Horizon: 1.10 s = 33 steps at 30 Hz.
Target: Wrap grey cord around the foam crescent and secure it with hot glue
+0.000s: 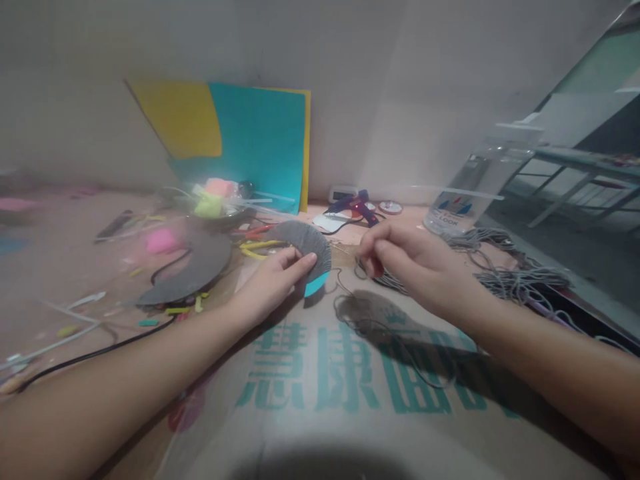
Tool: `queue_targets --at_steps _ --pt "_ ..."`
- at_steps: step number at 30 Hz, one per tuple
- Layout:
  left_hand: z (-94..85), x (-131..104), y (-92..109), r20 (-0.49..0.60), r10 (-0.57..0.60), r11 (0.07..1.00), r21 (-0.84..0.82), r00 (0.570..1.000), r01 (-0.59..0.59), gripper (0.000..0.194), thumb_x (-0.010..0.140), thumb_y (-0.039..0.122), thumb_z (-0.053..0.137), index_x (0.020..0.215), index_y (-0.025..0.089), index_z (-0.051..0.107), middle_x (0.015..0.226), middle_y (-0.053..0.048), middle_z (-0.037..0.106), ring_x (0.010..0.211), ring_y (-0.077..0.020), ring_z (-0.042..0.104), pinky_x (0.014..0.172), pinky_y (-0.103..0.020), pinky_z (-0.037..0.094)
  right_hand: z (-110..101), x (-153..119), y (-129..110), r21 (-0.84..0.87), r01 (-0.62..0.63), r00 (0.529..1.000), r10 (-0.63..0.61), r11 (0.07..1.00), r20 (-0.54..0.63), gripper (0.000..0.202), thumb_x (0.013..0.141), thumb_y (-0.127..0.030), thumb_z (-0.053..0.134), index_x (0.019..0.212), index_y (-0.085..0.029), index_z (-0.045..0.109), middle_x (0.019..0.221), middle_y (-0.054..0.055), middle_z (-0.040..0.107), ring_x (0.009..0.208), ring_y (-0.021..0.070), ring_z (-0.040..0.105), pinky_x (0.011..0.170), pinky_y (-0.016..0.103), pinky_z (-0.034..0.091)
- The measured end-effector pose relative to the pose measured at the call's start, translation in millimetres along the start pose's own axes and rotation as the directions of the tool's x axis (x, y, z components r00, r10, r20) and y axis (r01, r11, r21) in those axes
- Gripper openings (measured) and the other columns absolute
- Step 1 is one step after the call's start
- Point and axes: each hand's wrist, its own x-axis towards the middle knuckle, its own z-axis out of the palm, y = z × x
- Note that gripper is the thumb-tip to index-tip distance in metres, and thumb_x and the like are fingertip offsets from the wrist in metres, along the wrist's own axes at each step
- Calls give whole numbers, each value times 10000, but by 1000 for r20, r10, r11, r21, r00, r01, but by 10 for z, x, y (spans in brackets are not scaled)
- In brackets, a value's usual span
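a curved piece wrapped in gray cord (316, 241) sits near the center of the frame, with a bare turquoise end (317, 284) showing at its lower edge. it looks light and thin, probably card or foam sheet: stiff enough to keep its arc, yet likely to crease if squeezed hard or bent across its width. the ribbed winding should give a fair grip, while the bare end seems smoother, and turns near it may slip loose. the best hold is flat across the band, thumb on top and fingers beneath, with light pressure on the wound part. the left hand (274, 283) has it like this, clamped on the piece with the thumb over its face. the right hand (417, 259) is well apart from it, right of center, fingers curled and fingertips close together; i cannot tell whether they pinch any cord.

a thin strand loops over the printed sheet (320, 437) at lower center, and a tangled cord bundle (507, 283) lies at the right; it looks soft and apt to snag. left of center, a larger gray crescent (213, 263) lies on the desk (55, 267). a yellow-handled tool (256, 251) is just behind the left hand, and a glue gun (345, 202) lies farther back, upper center.
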Motion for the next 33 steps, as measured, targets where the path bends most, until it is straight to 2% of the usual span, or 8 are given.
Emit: queue_targets --at_steps 3,7,13,19,22,25,29,33 --pt "1 -22 59 -11 -36 998 60 999 37 424 858 549 556 639 200 457 548 54 496 486 -102 441 492 -223 324 22 -1 39 -17 1 999 -1 1000 38 185 893 -121 466 826 -217 609 720 -3 628 663 127 587 627 265 463" --pt "2 -29 99 -25 -36 997 68 999 38 398 859 526 559 646 202 467 526 61 474 468 -102 424 468 -221 306 171 -64 199 -96 40 995 -30 995 96 193 860 -75 512 878 -216 643 858 12 679 809 145 631 739 285 499" --pt "7 -22 97 -20 -31 997 72 999 32 393 864 501 575 640 197 462 520 62 469 477 -93 419 465 -206 307 302 -258 389 -139 297 953 -284 945 104 283 808 40 465 863 -211 582 906 36 610 882 147 593 794 288 493" --pt "22 -40 120 -15 -81 995 53 997 82 382 870 507 555 659 209 445 470 77 444 375 -80 348 383 -212 233 288 -251 468 -180 299 954 -294 937 55 226 842 -8 479 861 -220 556 887 49 578 878 176 578 788 327 491" --pt "11 -32 91 -27 -61 995 72 998 63 402 861 533 564 654 205 460 476 73 461 368 -75 371 372 -209 244 294 -229 465 -173 234 972 -231 957 37 145 894 -98 500 857 -214 579 870 47 614 849 172 595 770 319 489" --pt "-10 -10 29 -39 -102 991 83 994 105 473 812 647 581 659 208 496 472 65 464 345 -82 389 338 -216 234 302 -212 445 -151 61 998 -59 987 15 74 910 -217 571 866 -209 629 834 27 680 779 159 624 732 295 477" --pt "-21 5 -30 -44 -157 987 18 987 158 531 744 734 600 689 212 523 520 45 519 343 -88 426 311 -212 251 308 -174 436 -147 -92 994 99 985 41 214 904 -315 588 740 -189 643 687 4 673 641 142 593 625 270 440" --pt "-18 -3 -15 -46 -198 979 50 979 200 537 730 751 595 693 221 519 486 43 505 317 -107 427 278 -220 259 340 -123 449 -116 -149 984 159 982 85 233 912 -343 574 809 -178 701 768 24 721 694 150 627 660 276 454"
